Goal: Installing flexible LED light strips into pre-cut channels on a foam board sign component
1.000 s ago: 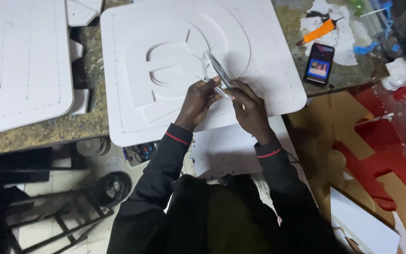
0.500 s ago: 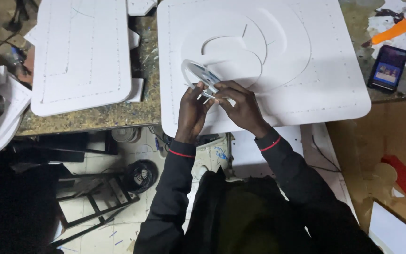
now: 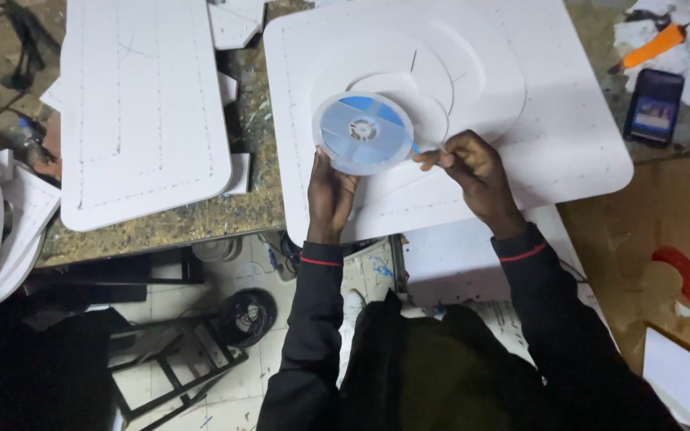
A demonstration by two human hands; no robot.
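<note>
Reel (image 3: pixel 362 132) now face-up and flat to camera, was edge-on half a second ago. Left hand (image 3: pixel 331 191) clenched on its lower rim, holds it over white panel (image 3: pixel 569 128). Right hand (image 3: pixel 473 172) pinches strip end (image 3: pixel 429 148) just right of reel; reads as strip being drawn off. Second panel (image 3: pixel 141 112) left of grip on bench (image 3: pixel 241 211). Phone (image 3: pixel 653 106), orange cutter (image 3: pixel 655 46) far right. Cluttered floor below.

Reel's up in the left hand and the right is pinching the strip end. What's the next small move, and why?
Probably draw the right hand a little further to the right, away from the reel, to pay out more strip. The left hand grips the reel's lower rim above the white panel, and only a short piece of strip shows between reel and fingertips.
</note>
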